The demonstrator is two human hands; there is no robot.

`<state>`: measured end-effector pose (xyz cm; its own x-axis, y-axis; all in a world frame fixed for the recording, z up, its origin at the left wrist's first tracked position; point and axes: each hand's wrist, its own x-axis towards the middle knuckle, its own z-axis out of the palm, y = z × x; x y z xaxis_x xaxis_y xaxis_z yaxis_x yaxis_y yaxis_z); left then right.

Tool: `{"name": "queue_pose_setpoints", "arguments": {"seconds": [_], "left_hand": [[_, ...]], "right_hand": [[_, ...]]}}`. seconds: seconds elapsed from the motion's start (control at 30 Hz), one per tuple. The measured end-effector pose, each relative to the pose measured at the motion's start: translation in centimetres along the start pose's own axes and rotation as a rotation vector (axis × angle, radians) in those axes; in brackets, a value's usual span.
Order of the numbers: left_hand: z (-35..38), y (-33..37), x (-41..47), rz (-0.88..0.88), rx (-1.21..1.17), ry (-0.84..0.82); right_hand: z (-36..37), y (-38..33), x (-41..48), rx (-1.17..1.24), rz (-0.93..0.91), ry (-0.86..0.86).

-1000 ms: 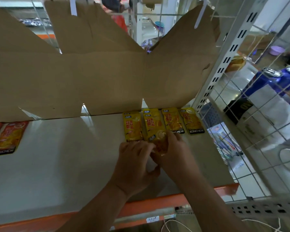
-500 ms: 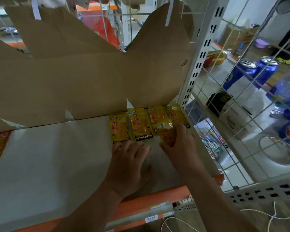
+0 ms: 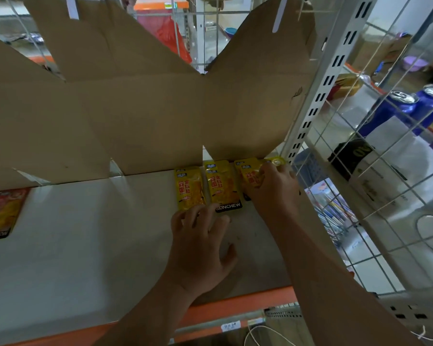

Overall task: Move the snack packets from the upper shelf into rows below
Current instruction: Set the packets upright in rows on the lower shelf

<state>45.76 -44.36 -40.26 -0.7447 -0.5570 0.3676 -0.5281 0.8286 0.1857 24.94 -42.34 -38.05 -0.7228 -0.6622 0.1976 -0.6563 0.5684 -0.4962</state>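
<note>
Yellow snack packets lie in a row at the far right of the white shelf, against the cardboard backing. Your left hand rests flat with fingers spread, its tips touching the near edges of the two left packets. Your right hand curls thumb and fingers around the third packet. An orange packet lies well apart at the left edge.

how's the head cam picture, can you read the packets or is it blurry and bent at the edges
Head view: centre fairly sharp, the KONCHEW label on the yellow packet reads; its edges smear, the orange packet at far left is blurred; the wide lens bows the shelf upright; light is dim and flat, only a soft shadow beside the left hand.
</note>
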Motion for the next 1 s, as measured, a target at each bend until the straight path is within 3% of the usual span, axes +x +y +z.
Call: {"name": "queue_pose_setpoints", "arguments": {"seconds": [1.0], "left_hand": [[0.4,0.0,0.3,-0.026,-0.041,0.011]], "right_hand": [[1.8,-0.7,0.3,-0.058,0.061,-0.033]]}}
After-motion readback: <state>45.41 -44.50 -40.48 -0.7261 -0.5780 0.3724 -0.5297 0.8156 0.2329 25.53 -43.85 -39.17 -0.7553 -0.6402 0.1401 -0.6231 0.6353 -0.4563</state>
